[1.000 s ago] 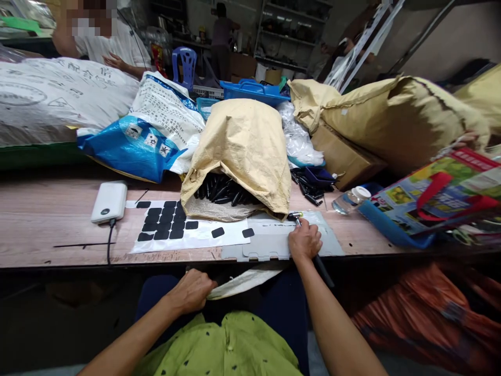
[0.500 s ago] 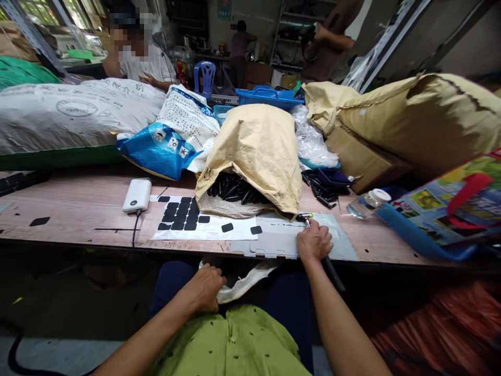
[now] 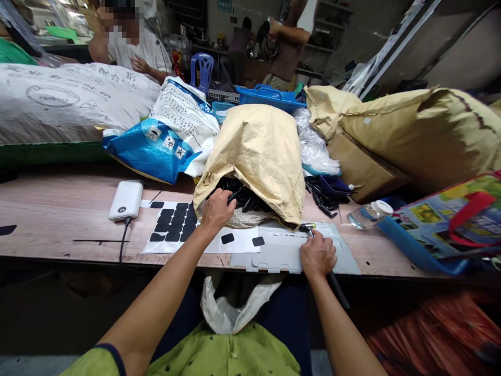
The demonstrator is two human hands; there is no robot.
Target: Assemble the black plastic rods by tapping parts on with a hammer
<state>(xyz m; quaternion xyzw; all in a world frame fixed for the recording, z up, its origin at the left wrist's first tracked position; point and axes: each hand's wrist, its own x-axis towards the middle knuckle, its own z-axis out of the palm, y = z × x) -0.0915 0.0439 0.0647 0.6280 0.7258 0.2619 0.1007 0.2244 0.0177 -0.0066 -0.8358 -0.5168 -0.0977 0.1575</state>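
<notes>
My left hand [image 3: 217, 210] is at the mouth of a tan paper sack [image 3: 262, 141], its fingers curled on one of the black pen-shaped pieces [image 3: 247, 202] heaped inside; its fingertips are partly hidden. On a grey sheet [image 3: 274, 250] at the table's front edge, my right hand [image 3: 318, 255] is closed around a small hammer [image 3: 309, 227] with a metal shaft. The hammer's black handle sticks out below the hand. Across my lap a white sack [image 3: 223, 313] lies with its mouth gaping. Left of the tan sack, black rounded patches [image 3: 172, 223] stick to a white sheet [image 3: 207, 244].
A white power bank [image 3: 126, 199] with a cable lies on the left. More black pieces [image 3: 323, 201], a clear jar [image 3: 370, 214] and a blue tray [image 3: 415, 248] stand right. Big sacks [image 3: 70, 104] line the back. Several people [image 3: 136, 57] are beyond the table.
My left hand has let go of the lap sack's rim and moved up and forward to the tan sack's mouth. My right hand keeps the hammer in nearly the same place.
</notes>
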